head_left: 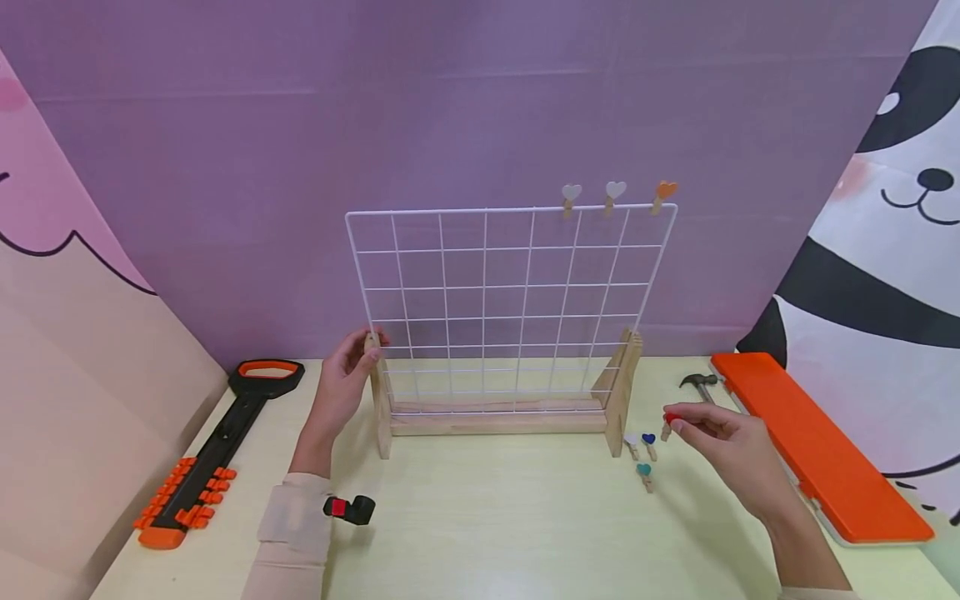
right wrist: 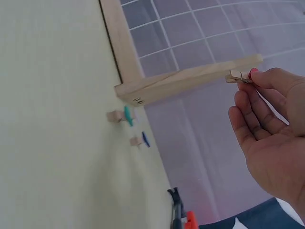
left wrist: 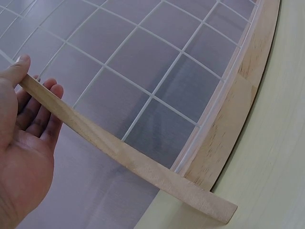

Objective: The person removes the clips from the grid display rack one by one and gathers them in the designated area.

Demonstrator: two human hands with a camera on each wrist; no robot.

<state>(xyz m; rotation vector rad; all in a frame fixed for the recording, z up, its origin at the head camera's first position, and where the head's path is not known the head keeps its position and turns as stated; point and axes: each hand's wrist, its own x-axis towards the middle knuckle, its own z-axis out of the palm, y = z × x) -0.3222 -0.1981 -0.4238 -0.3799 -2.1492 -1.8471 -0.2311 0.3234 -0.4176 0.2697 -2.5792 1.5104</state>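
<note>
1. From my head view, this looks like a screened-off tabletop craft set-up; I cannot tell which kind of building holds it.
2. A purple backdrop (head_left: 300, 167) closes off the back of the pale worktop (head_left: 480, 525), a panda print (head_left: 885, 292) the right, a pink-and-cream print (head_left: 82, 350) the left.
3. I see a hammer (head_left: 701, 382), an orange case (head_left: 821, 450) and a wire rack (head_left: 483, 317) on it.

Grid (head_left: 484, 287) looks like smooth, white-coated metal wire, and the stand (head_left: 495, 425) is bare matt wood, grain showing. Orange case (head_left: 821, 446) seems smooth plastic, purple backdrop (head_left: 450, 133) kinda creased cloth.
</note>
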